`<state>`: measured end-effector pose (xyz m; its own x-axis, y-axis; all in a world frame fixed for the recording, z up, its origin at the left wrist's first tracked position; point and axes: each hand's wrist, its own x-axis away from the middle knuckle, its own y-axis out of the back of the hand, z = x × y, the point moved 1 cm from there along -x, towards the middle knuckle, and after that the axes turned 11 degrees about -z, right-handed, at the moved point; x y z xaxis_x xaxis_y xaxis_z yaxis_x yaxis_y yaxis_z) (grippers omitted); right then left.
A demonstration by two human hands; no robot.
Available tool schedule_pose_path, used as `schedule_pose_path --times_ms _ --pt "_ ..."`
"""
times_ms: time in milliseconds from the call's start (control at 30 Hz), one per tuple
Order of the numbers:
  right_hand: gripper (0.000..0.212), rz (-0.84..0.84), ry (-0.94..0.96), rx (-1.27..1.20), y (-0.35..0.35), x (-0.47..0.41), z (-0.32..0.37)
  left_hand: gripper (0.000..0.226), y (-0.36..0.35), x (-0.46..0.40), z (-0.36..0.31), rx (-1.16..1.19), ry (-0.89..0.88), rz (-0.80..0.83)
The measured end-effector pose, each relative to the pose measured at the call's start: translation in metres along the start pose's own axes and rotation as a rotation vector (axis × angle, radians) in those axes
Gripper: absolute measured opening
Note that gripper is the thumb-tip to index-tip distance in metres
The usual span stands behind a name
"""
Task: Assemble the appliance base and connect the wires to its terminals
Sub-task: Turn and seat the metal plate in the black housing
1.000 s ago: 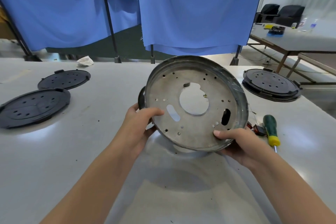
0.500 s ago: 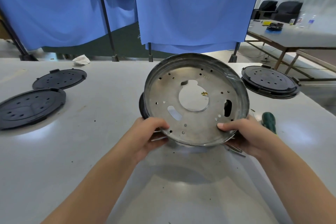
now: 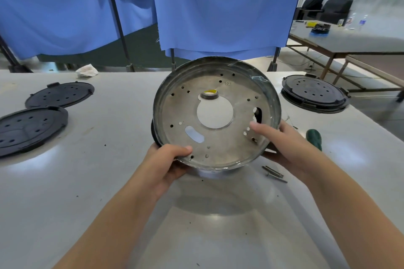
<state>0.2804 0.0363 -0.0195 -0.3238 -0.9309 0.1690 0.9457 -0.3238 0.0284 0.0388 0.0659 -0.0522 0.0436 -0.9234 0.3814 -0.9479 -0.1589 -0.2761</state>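
I hold a round metal base pan [image 3: 227, 144] tilted up above the white table [image 3: 87, 181], its inside facing me. It has a large centre cutout, an oblong slot and several small holes. My left hand [image 3: 166, 161] grips its lower left rim, thumb on the inner face. My right hand [image 3: 282, 140] holds the right rim, thumb pressed inside near the slot. A small grey and yellow part [image 3: 209, 94] shows through the top of the centre cutout. A black part [image 3: 154, 132] sticks out behind the pan's left edge. Thin wires [image 3: 289, 120] trail behind my right hand.
Two black perforated plastic discs [image 3: 32, 126] [image 3: 60, 95] lie at the left, a stack of them [image 3: 314, 94] at the right. A green-handled screwdriver [image 3: 314, 137] and long screws [image 3: 274, 173] lie by my right hand. A crumpled white rag [image 3: 87, 71] sits at the far edge. Blue curtains hang behind.
The pan has tipped and turned a little in my hands. My right thumb slid further onto the inner face. The screws came into view below the pan, and the grey and yellow part now shows through the cutout.
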Motion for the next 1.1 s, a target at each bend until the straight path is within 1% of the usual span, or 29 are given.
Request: schedule_pose_path --times_ms 67,167,200,233,300,333,367,400,433,467,533,600,833,967,1100 --pt "0.076 0.011 -0.005 0.098 0.009 0.0 0.006 0.036 0.002 -0.002 0.0 -0.006 0.002 -0.016" --pt "0.081 -0.009 0.018 0.271 0.031 0.0 0.012 0.037 0.006 -0.005 0.0 0.001 0.0 -0.021" --pt "0.077 -0.02 0.051 0.315 0.039 0.001 0.013 0.036 0.006 -0.006 0.0 0.0 -0.006 -0.017" --pt "0.066 -0.038 0.089 0.348 0.047 0.003 0.013 0.036 0.006 -0.006 0.0 -0.002 -0.012 -0.011" --pt "0.032 -0.098 0.161 0.468 0.062 0.004 0.011 0.036 0.006 -0.007 0.0 -0.003 -0.02 -0.01" --pt "0.019 -0.131 0.201 0.587 0.068 0.003 0.008 0.036 0.006 -0.008 0.0 -0.001 -0.022 -0.012" --pt "0.012 -0.144 0.236 0.738 0.072 0.002 0.006 0.036 0.007 -0.008 0.001 -0.001 -0.021 -0.014" --pt "0.013 -0.137 0.255 0.885 0.073 0.001 0.002 0.036 0.007 -0.008 0.001 -0.003 -0.018 -0.018" --pt "0.015 -0.122 0.255 0.991 0.073 0.001 -0.001 0.036 0.007 -0.009 0.001 -0.004 -0.016 -0.02" --pt "0.017 -0.104 0.245 1.047 0.072 0.001 -0.003 0.036 0.007 -0.009 0.002 -0.007 -0.015 -0.022" --pt "0.022 -0.094 0.234 1.089 0.071 0.002 -0.006 0.037 0.008 -0.009 0.002 -0.015 -0.011 -0.021" --pt "0.024 -0.117 0.234 1.113 0.073 0.004 -0.006 0.037 0.008 -0.009 0.001 -0.02 -0.005 -0.017" --pt "0.021 -0.192 0.217 1.37 0.078 0.01 -0.004 0.037 0.009 -0.01 0.001 -0.012 0.028 0.008" --pt "0.018 -0.191 0.185 1.369 0.078 0.011 -0.006 0.034 0.009 -0.009 0.0 0.039 0.058 0.02" --pt "0.015 -0.214 0.212 1.395 0.079 0.012 -0.01 0.027 0.006 -0.004 -0.001 0.081 0.1 0.04"
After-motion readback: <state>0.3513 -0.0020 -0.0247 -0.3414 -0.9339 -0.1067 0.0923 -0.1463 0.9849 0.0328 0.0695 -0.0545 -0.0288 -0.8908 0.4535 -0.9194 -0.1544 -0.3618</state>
